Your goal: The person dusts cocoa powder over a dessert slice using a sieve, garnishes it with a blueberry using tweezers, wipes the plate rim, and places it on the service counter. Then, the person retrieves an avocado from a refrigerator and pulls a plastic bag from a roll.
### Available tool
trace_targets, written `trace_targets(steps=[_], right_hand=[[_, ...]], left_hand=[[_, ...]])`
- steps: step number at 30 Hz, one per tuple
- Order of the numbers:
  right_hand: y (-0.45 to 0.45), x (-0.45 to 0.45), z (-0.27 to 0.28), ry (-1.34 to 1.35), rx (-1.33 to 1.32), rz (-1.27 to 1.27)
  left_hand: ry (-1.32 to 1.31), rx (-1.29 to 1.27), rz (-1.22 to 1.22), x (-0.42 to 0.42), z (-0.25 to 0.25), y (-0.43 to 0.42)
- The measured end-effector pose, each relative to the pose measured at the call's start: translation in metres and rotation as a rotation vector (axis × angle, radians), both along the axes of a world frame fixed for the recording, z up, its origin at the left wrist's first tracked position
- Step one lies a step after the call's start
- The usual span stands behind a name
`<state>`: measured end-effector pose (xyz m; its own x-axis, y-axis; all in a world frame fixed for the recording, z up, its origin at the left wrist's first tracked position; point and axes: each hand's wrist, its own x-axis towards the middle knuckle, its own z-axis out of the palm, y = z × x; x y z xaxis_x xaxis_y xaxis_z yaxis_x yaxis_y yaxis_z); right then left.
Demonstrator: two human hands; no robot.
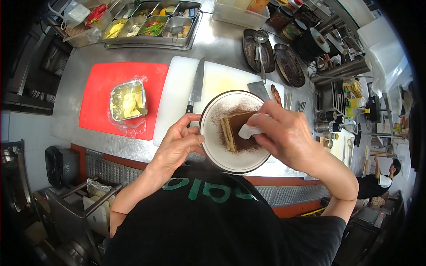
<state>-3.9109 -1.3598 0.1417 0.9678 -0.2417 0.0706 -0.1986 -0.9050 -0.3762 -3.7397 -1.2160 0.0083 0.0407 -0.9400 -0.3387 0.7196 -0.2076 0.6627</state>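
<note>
A round white plate (212,150) with a dark rim is held up in front of me, over the counter's front edge. My left hand (179,141) grips its left rim, thumb on top. On the plate sits a layered slice of cake (230,133), its top covered in brown powder, with more powder scattered around it. My right hand (284,133) is closed on a crumpled white paper towel (249,128), held over the cake's right part; whether the towel touches the plate there is hidden. A chef's knife (196,86) lies on the white cutting board (177,75) beyond the plate.
To the left, a metal tub of pale yellow spread (128,101) stands on a red cutting board (95,97). Ingredient pans (153,26) are at the back. Dark oval platters (288,66) and a slotted spoon (261,37) lie back right. Another person (377,182) stands far right.
</note>
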Motion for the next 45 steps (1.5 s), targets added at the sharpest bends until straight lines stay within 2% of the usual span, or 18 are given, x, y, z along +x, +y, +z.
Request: trace_targets(steps=[5, 8, 11, 20, 23, 26, 29, 35, 39, 45], right_hand=[[-0.004, -0.004, 0.002, -0.068, 0.028, -0.034], [-0.004, -0.005, 0.003, -0.016, 0.030, -0.074], [-0.006, -0.002, -0.003, -0.077, 0.097, -0.036], [-0.014, 0.026, -0.001, -0.113, 0.033, -0.042], [-0.014, 0.032, -0.007, -0.160, 0.096, 0.044], [-0.006, 0.035, 0.007, 0.046, -0.104, 0.043], [-0.008, 0.031, 0.008, 0.151, -0.062, 0.066], [-0.003, 0.021, 0.015, 0.123, -0.152, 0.048], [-0.001, 0.017, 0.020, 0.184, -0.132, 0.014], [-0.004, 0.008, 0.009, 0.118, -0.074, 0.011]], left_hand=[[0.006, -0.002, 0.014, 0.001, 0.002, 0.000], [-0.011, 0.003, 0.002, 0.002, -0.001, 0.001], [-0.015, 0.001, -0.005, 0.002, 0.004, 0.000], [-0.042, 0.004, -0.002, 0.006, 0.004, 0.000], [-0.046, -0.002, -0.004, 0.006, 0.000, 0.001], [-0.057, -0.003, 0.000, 0.006, 0.002, 0.002], [-0.049, -0.018, -0.007, 0.007, 0.002, 0.002], [-0.053, 0.007, 0.001, 0.005, 0.005, 0.000], [-0.049, 0.015, 0.000, 0.006, 0.005, 0.000], [-0.032, 0.017, 0.000, 0.007, 0.002, 0.001]])
